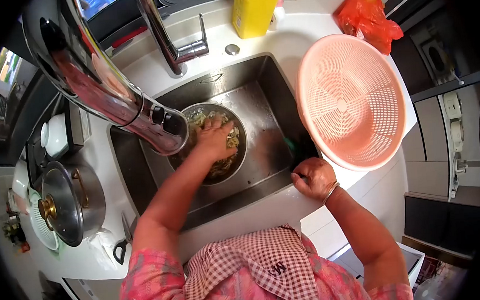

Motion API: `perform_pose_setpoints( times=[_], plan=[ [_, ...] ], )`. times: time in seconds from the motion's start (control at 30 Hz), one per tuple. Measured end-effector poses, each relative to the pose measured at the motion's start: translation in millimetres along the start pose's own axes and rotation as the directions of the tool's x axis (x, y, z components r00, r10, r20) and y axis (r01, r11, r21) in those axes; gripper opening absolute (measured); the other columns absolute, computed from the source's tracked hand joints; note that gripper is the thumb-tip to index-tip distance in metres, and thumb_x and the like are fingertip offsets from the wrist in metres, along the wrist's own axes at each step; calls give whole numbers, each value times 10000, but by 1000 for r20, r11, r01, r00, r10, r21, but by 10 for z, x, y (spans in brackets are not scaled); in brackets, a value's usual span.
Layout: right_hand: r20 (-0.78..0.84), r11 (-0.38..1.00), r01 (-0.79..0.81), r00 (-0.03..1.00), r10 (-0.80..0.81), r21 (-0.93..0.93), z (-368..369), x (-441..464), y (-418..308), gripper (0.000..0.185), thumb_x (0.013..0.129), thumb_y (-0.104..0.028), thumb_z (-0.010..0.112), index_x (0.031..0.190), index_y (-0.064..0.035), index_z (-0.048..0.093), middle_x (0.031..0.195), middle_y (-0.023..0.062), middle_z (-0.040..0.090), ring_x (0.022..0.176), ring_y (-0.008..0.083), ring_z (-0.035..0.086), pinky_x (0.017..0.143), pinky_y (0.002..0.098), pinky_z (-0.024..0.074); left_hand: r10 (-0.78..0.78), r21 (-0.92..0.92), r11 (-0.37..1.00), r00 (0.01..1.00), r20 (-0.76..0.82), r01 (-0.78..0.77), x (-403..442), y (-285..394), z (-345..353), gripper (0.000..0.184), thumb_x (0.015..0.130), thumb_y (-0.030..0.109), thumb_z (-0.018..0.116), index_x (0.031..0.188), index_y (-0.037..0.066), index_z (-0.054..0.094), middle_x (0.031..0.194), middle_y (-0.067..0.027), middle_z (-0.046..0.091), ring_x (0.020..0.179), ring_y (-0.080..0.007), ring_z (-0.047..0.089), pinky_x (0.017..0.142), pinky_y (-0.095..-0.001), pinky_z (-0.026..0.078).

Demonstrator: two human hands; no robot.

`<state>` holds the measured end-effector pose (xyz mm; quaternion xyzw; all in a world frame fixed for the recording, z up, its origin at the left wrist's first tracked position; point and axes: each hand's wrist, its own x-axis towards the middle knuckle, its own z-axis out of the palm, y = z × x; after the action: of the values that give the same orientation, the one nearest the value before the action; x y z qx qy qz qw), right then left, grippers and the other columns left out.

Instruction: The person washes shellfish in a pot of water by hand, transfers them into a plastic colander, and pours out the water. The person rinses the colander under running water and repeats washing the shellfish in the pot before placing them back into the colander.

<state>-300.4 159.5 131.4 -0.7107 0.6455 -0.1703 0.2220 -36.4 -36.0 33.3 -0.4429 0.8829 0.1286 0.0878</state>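
A round metal bowl (244,150) sits in the left part of the steel sink (268,115). Inside it lie many small yellowish-brown and dark pieces (231,164), too small to name, seemingly wet. My left hand (215,140) is down in the bowl, palm lowered onto these pieces, fingers spread. Part of the bowl's left side is hidden by the big chrome spout (164,127) hanging over it. At the sink's front right corner, my right hand (316,178) rests on the rim, curled into a fist, and I see nothing in it. A bracelet circles that wrist.
A pink plastic colander (352,102) stands tilted right of the sink, near a red plastic bag (368,18). Behind are a faucet (182,52) and a yellow container (256,9). On the left are a lidded pot (70,201) and scissors (122,245).
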Motion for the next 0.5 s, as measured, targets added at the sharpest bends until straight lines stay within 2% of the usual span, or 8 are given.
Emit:
perform_pose_setpoints(
  times=[0.1,0.17,0.2,0.3,0.4,0.5],
  plan=[
    [3,1000,6,1000,-6,-3,-3,0,10,202,825,-256,694,806,-57,725,784,134,689,764,340,658,701,436,533,9,-82,997,956,293,16,281,-112,336,625,845,425,678,1378,120,557,1520,-208,431,1331,-397,495,1102,-491,412],
    [-14,1000,10,1000,-10,-4,5,-8,9,208,828,-260,693,809,-55,727,784,133,690,764,340,659,705,433,536,-23,-197,978,976,215,66,479,-289,988,476,886,352,615,1278,83,621,1394,-227,542,1234,-399,569,1047,-489,456],
    [-24,1000,11,1000,-11,-4,4,-9,11,211,829,-262,692,810,-54,728,784,132,691,764,340,659,707,432,537,-41,-254,963,983,177,86,476,-295,985,414,906,316,583,1228,64,653,1331,-236,598,1185,-400,605,1019,-488,478],
    [-13,1000,2,1000,-2,-16,9,-25,17,159,805,-217,690,785,-61,711,789,116,709,768,331,676,747,431,549,-149,-469,857,974,173,214,311,-321,880,384,953,311,520,1164,41,692,1178,-252,673,1116,-412,637,972,-482,502],
    [-11,1000,10,1000,-10,-20,-6,-18,5,159,806,-219,689,782,-64,711,785,115,708,768,331,675,747,431,549,-213,-384,879,953,215,284,85,-255,391,424,970,358,500,1183,44,690,1163,-253,679,1114,-418,635,983,-484,487],
    [-4,1000,-3,1000,2,-27,11,-18,25,237,839,-283,677,796,-54,723,779,131,690,758,338,656,710,433,537,-326,-388,830,913,245,401,-2,-222,16,468,953,404,530,1204,39,682,1174,-253,676,1123,-425,629,1012,-485,468]
  ],
)
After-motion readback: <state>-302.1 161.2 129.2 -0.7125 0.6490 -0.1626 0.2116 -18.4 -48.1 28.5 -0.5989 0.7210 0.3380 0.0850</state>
